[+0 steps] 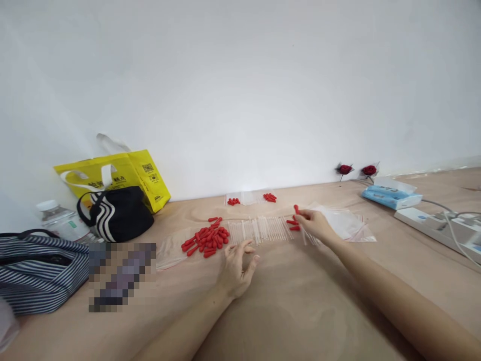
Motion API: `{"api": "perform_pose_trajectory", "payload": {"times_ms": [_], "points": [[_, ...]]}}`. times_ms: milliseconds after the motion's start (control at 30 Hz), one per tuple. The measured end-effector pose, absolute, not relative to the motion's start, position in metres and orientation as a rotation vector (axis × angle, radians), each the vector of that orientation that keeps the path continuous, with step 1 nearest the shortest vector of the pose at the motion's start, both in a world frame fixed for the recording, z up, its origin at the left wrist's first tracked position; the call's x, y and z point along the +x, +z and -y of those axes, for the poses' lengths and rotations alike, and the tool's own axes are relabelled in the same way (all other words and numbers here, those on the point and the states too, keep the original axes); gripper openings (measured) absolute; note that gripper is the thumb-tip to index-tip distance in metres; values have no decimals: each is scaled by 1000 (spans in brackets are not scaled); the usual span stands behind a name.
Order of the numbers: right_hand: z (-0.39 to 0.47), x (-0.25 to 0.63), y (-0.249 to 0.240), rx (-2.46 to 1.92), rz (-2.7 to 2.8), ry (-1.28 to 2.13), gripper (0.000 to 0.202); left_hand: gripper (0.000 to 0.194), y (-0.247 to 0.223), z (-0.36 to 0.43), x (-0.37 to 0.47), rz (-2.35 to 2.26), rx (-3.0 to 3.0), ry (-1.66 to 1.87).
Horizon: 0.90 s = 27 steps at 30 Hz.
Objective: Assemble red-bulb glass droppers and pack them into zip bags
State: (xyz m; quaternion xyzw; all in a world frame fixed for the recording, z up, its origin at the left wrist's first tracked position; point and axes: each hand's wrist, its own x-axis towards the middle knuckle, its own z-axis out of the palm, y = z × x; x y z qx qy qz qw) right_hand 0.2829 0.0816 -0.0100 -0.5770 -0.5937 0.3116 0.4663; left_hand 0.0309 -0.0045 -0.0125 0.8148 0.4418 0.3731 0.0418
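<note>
My right hand (314,223) is closed in a pinch at the right end of a row of thin whitish sticks (263,229). At its fingertips a small red bulb-shaped piece (296,208) points away from me. Two or so more red pieces (294,228) lie just below those fingers, and a few loose sticks (312,240) show under the palm. My left hand (238,268) rests with fingers apart and nothing in it, near the front edge of the stick row. Left of the row, many red bulb-shaped pieces (206,239) form a loose heap.
Small clear bags with red pieces (269,197) lie by the wall. A clear plastic bag (343,223) is beyond my right hand. Tissues (391,195), a power strip (432,223) and two roses are right; a yellow bag (150,175), black pouch (126,213) and striped bag (41,271) left.
</note>
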Motion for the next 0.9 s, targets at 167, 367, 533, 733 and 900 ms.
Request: {"api": "perform_pose_trajectory", "payload": {"times_ms": [167, 367, 533, 733, 900], "points": [[-101, 326, -24, -1883, 1584, 291, 27, 25, -13, 3, 34, -1411, 2533, 1090], [-100, 320, -29, -1890, 1690, 185, 32, 4, -11, 3, 33, -1627, 2539, 941], [-93, 308, -21, -1507, 2080, 227, 21, 10, -3, -19, 25, -2019, 2476, 765], [-93, 302, -28, -1414, 2219, 108, 17, 20, 13, -60, 34, -2326, 2278, 440], [-93, 299, -34, -1437, 2211, -47, 17, 27, 15, -80, 43, -2383, 2234, 330]]}}
